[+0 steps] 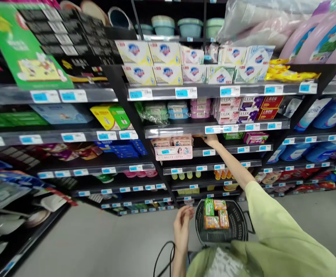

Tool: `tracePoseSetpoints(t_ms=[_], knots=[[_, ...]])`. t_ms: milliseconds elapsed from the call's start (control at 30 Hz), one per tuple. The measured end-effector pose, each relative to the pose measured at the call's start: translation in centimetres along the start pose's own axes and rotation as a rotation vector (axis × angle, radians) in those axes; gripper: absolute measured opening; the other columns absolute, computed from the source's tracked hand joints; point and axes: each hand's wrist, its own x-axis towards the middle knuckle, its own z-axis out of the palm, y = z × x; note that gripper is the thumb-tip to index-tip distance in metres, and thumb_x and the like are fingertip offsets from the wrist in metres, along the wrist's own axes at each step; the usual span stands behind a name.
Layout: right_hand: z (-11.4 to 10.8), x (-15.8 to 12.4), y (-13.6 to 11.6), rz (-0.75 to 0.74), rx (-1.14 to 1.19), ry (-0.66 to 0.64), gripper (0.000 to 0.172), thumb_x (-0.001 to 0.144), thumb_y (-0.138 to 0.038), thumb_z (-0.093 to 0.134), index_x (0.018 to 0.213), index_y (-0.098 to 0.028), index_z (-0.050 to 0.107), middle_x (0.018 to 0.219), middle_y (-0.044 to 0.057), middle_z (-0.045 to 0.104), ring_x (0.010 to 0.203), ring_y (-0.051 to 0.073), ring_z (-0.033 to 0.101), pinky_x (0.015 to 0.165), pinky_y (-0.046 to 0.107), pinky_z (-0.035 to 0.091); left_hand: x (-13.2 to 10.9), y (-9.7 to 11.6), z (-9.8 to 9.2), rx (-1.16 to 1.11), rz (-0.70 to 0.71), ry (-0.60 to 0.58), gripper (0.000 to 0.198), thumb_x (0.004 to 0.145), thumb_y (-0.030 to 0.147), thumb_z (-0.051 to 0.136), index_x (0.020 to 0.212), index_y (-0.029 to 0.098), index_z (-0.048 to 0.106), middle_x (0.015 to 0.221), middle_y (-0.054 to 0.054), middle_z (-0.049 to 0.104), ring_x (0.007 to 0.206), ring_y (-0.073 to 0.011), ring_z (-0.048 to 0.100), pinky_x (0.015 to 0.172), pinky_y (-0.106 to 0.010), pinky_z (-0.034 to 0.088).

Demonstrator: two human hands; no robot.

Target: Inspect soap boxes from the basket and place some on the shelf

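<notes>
My right hand (212, 141) reaches into a middle shelf, under the overhanging edge of the shelf above. Its fingers are hidden there, so I cannot see whether they hold anything. A sliver of an orange-yellow pack (198, 135) shows just left of it. On the same shelf, pink boxes (172, 141) stand to the left, and green packs (233, 135) and magenta packs (256, 137) to the right. Low in front of me, my left hand (182, 227) hangs free, its fingers loosely bent and holding nothing. Beside it a dark basket (238, 221) contains several small wrapped packs, orange (212, 222) and green (209, 207).
Above my right hand are LUX soap boxes (228, 110) and white soap boxes (168, 75). A pink sign (174, 153) juts from the shelf edge. A black cable (164, 256) loops near my left wrist. Another display rack (40, 231) stands at the left, with grey floor (104, 234) between.
</notes>
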Motion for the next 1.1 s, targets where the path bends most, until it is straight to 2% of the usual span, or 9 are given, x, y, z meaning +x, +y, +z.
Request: tracePoseSetpoints(t_ms=[133, 200, 267, 367, 567, 667, 800, 900, 1100], knots=[[1.7, -6.5, 3.2, -0.125, 0.142, 0.098, 0.030, 0.103, -0.030, 0.058, 0.129, -0.019, 0.068, 0.135, 0.014, 0.066, 0.130, 0.029, 0.056, 0.116, 0.046, 0.043, -0.9, -1.5, 0.4, 0.029, -0.045, 0.004, 0.058, 0.077, 0.068, 0.079, 0.101, 0.016, 0.073, 0.098, -0.014, 0.082, 0.085, -0.0259, 0.078, 0.082, -0.038, 0.062], [2.9, -10.5, 5.0, -0.207, 0.274, 0.223, 0.024, 0.104, -0.031, 0.057, 0.121, -0.021, 0.070, 0.125, 0.012, 0.068, 0.121, 0.027, 0.059, 0.111, 0.045, 0.047, -1.4, -2.6, 0.6, 0.044, -0.083, -0.016, 0.056, 0.079, 0.067, 0.078, 0.102, 0.016, 0.072, 0.099, -0.014, 0.082, 0.086, -0.0248, 0.078, 0.082, -0.037, 0.061], [4.3, -14.7, 6.9, -0.204, 0.339, 0.257, 0.020, 0.104, -0.031, 0.055, 0.111, -0.021, 0.072, 0.113, 0.011, 0.069, 0.112, 0.026, 0.061, 0.104, 0.045, 0.050, -2.1, -3.7, 0.7, 0.065, -0.132, -0.066, 0.053, 0.083, 0.065, 0.075, 0.105, 0.017, 0.071, 0.102, -0.013, 0.081, 0.089, -0.0243, 0.077, 0.084, -0.037, 0.060], [7.2, -20.5, 9.4, -0.088, 0.272, 0.056, 0.022, 0.106, -0.030, 0.051, 0.107, -0.020, 0.071, 0.108, 0.012, 0.069, 0.109, 0.026, 0.061, 0.102, 0.044, 0.050, -3.1, -4.9, 0.7, 0.113, -0.190, -0.150, 0.050, 0.088, 0.062, 0.070, 0.109, 0.017, 0.069, 0.105, -0.013, 0.081, 0.092, -0.0240, 0.077, 0.088, -0.037, 0.059], [14.0, -29.7, 12.7, 0.040, 0.151, -0.373, 0.030, 0.101, -0.025, 0.053, 0.127, -0.018, 0.067, 0.126, 0.014, 0.068, 0.124, 0.027, 0.057, 0.109, 0.042, 0.046, -4.9, -6.4, -0.7, 0.258, -0.293, -0.266, 0.048, 0.093, 0.062, 0.063, 0.109, 0.017, 0.069, 0.105, -0.014, 0.080, 0.094, -0.0268, 0.077, 0.091, -0.040, 0.058], [17.8, -32.9, 13.7, 0.124, 0.064, -0.583, 0.053, 0.089, -0.023, 0.068, 0.141, -0.017, 0.059, 0.144, 0.016, 0.060, 0.135, 0.031, 0.050, 0.114, 0.044, 0.041, -5.5, -6.8, -1.6, 0.327, -0.344, -0.283, 0.047, 0.094, 0.060, 0.060, 0.109, 0.017, 0.070, 0.104, -0.014, 0.080, 0.094, -0.0280, 0.077, 0.091, -0.041, 0.059], [23.2, -36.0, 14.6, 0.247, -0.071, -0.820, 0.073, 0.077, -0.019, 0.078, 0.146, -0.016, 0.053, 0.150, 0.017, 0.055, 0.139, 0.032, 0.046, 0.115, 0.042, 0.037, -5.8, -6.8, -2.4, 0.414, -0.391, -0.271, 0.040, 0.094, 0.054, 0.060, 0.108, 0.019, 0.072, 0.102, -0.011, 0.081, 0.094, -0.0277, 0.077, 0.089, -0.039, 0.059], [26.7, -37.4, 15.0, 0.307, -0.146, -0.897, 0.075, 0.076, -0.015, 0.076, 0.147, -0.010, 0.050, 0.149, 0.020, 0.053, 0.138, 0.032, 0.045, 0.115, 0.039, 0.034, -5.7, -6.6, -3.0, 0.472, -0.409, -0.268, 0.034, 0.093, 0.048, 0.060, 0.107, 0.020, 0.074, 0.096, -0.009, 0.081, 0.092, -0.0267, 0.076, 0.088, -0.038, 0.059], [31.8, -38.4, 15.3, 0.361, -0.182, -0.886, 0.067, 0.078, -0.007, 0.067, 0.143, -0.008, 0.053, 0.146, 0.024, 0.054, 0.139, 0.036, 0.044, 0.119, 0.045, 0.026, -5.6, -7.4, -5.9, 0.577, -0.439, -0.266, 0.036, 0.094, 0.049, 0.059, 0.105, 0.019, 0.076, 0.089, -0.009, 0.078, 0.086, -0.0266, 0.074, 0.084, -0.036, 0.059]])
